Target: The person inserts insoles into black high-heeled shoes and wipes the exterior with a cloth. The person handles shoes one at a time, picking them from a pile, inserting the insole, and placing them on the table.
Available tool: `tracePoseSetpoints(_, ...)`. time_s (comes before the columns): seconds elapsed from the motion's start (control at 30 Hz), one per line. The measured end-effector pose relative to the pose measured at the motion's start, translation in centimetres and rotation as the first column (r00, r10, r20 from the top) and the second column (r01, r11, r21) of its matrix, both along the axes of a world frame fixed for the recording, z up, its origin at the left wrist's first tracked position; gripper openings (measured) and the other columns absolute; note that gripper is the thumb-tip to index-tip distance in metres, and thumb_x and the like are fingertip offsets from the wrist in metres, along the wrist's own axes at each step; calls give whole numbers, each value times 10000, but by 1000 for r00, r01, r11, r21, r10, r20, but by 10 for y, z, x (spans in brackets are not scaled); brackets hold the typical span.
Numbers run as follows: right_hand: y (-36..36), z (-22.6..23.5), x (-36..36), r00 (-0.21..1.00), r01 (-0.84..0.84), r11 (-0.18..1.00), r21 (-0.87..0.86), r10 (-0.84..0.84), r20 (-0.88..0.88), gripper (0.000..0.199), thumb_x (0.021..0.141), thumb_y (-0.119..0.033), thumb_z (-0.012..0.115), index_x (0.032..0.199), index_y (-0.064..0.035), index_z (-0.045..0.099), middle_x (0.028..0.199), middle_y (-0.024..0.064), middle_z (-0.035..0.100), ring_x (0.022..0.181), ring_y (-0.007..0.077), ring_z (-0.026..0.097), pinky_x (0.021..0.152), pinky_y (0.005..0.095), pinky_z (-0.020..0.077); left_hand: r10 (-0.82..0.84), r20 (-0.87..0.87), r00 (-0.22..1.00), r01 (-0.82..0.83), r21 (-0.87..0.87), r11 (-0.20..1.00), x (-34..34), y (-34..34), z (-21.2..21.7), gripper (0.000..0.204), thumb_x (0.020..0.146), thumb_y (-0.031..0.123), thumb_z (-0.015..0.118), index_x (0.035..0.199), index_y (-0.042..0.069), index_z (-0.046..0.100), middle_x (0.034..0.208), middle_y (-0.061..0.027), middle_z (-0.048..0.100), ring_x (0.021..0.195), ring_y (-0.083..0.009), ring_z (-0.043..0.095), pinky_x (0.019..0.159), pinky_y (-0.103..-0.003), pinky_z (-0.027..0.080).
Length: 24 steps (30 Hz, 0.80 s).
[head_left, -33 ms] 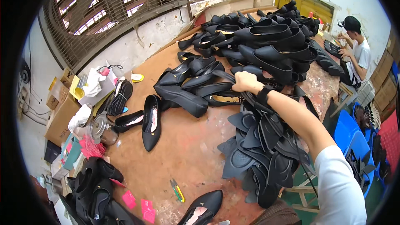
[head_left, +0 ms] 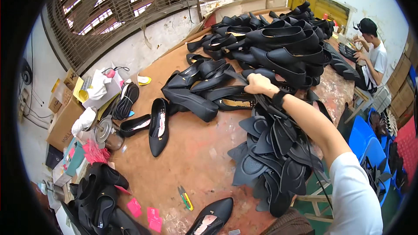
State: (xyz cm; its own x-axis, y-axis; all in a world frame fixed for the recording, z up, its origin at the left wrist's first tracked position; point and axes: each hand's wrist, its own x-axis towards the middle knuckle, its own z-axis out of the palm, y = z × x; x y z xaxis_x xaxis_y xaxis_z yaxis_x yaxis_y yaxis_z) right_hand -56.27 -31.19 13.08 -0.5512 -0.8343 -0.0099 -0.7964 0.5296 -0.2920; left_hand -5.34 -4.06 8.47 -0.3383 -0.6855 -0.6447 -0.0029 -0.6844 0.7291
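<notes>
My right hand [head_left: 260, 84] reaches across the table between the shoes and the insoles. Its fingers are closed on a thin dark piece that looks like a black insole [head_left: 235, 77], one end pointing left out of my fist. Below the wrist lies a loose heap of black insoles [head_left: 254, 164]. Just left of the hand sit several black flat shoes [head_left: 191, 104], some on their sides. A larger pile of black shoes [head_left: 278, 39] rises behind it. My left hand is out of view.
One black shoe [head_left: 220, 212] lies at the near edge, close to yellow-handled thread snips [head_left: 186, 199] and pink tags [head_left: 153, 215]. More black shoes [head_left: 102, 191] fill the near left corner. A glass jar [head_left: 111, 137] stands at left. A co-worker [head_left: 375, 56] sits far right, near blue chairs [head_left: 365, 135].
My right hand has shifted very slightly to the right, its fingers still closed. The shoes and the insole heap look the same.
</notes>
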Motion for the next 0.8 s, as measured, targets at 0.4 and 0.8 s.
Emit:
tracePoseSetpoints(0.4, 108, 170, 106, 702, -133, 411, -902, 682, 208, 288, 922, -75, 480, 1187, 5, 557, 978, 82, 602, 929, 170, 591, 820, 299, 489, -443, -700, 560, -349, -685, 640, -33, -9, 131, 315, 865, 333, 731, 1058, 86, 694, 1065, -122, 674, 1027, -392, 598, 839, -515, 523)
tracePoseSetpoints(0.8, 236, 55, 264, -294, 94, 905, -416, 424, 857, 589, 951, -230, 536, 1436, 56, 365, 1344, 200, 538, 1099, 263, 626, 978, 378, 513, 56, 151, 987, 143, -981, 128, 44, 51, 118, 413, 767, 288, 759, 1127, 103, 681, 1325, -158, 507, 1177, -345, 522, 974, -488, 414)
